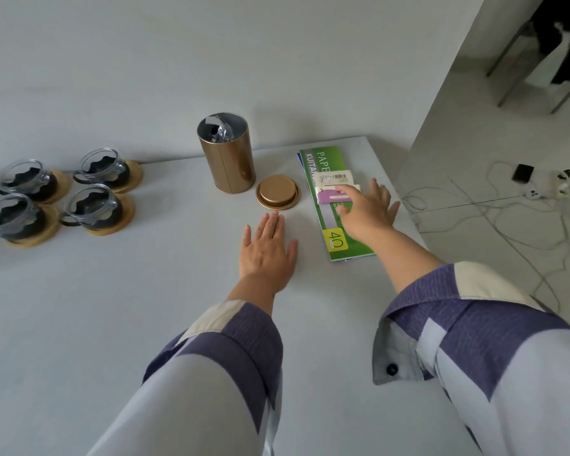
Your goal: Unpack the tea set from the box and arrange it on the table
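Both hands (316, 232) lie flat near the table (145, 307) edge.

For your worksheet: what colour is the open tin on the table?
Metallic bronze-gold tin, seen in the head view.

Both arms reach fwd, sleeves cuffed back below the elbows, forearms bare. Left hand (268, 250) lies flat, palm down, fingers straight and slightly spread, thumb out to the right side — nothing in it. Right hand (367, 209) is further fwd and to the right, palm down, fingers splayed wide, wrist a bit raised; index fingertip pressed down, thumb pointing left — open, not gripping. Hands are apart, not touching each other.
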Demonstrator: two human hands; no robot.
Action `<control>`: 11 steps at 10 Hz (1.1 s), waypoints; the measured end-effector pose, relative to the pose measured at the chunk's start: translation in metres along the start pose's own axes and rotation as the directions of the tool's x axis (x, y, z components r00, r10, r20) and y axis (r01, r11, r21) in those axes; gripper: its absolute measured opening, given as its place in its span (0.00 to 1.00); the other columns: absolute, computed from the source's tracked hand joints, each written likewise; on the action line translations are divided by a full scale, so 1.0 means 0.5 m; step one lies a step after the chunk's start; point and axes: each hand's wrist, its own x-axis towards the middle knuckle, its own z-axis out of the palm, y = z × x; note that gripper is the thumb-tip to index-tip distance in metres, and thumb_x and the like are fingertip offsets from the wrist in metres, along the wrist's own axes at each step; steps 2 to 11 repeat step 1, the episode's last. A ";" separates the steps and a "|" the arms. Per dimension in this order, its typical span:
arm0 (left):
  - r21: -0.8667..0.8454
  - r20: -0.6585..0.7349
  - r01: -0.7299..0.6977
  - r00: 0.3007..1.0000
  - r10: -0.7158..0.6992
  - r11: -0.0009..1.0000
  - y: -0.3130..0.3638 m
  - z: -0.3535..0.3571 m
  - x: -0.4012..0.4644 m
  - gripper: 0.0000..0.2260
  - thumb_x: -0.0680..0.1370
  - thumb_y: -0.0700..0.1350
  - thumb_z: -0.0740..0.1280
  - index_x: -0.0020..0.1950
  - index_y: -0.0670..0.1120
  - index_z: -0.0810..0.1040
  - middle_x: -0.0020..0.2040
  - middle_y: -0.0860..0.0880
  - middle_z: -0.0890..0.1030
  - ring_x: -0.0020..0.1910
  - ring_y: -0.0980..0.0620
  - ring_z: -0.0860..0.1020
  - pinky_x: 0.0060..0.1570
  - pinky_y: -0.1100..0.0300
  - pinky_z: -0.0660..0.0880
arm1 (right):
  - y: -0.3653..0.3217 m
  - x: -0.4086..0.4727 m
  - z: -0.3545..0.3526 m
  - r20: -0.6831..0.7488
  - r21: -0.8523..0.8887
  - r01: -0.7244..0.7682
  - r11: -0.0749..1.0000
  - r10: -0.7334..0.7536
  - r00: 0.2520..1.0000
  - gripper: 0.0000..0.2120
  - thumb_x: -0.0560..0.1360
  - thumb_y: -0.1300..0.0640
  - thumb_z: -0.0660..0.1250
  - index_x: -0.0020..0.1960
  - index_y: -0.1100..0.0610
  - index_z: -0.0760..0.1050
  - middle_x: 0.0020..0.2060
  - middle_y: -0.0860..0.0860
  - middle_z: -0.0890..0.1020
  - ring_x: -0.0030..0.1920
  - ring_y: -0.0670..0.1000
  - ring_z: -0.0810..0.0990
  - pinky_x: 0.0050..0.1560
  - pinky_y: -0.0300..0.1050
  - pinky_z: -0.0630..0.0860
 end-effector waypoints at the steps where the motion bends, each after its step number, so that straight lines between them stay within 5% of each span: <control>1: 0.003 -0.042 -0.020 0.999 0.020 1.000 0.001 -0.032 -0.054 0.27 0.82 0.56 0.45 0.78 0.47 0.47 0.79 0.51 0.46 0.77 0.53 0.43 0.75 0.51 0.40 | 0.002 -0.061 -0.008 0.062 -0.079 0.055 0.995 -0.050 0.997 0.22 0.79 0.47 0.57 0.73 0.37 0.58 0.77 0.57 0.42 0.77 0.60 0.38 0.71 0.66 0.38; 11: 0.003 -0.042 -0.020 0.999 0.020 1.000 0.001 -0.032 -0.054 0.27 0.82 0.56 0.45 0.78 0.47 0.47 0.79 0.51 0.46 0.77 0.53 0.43 0.75 0.51 0.40 | 0.002 -0.061 -0.008 0.062 -0.079 0.055 0.995 -0.050 0.997 0.22 0.79 0.47 0.57 0.73 0.37 0.58 0.77 0.57 0.42 0.77 0.60 0.38 0.71 0.66 0.38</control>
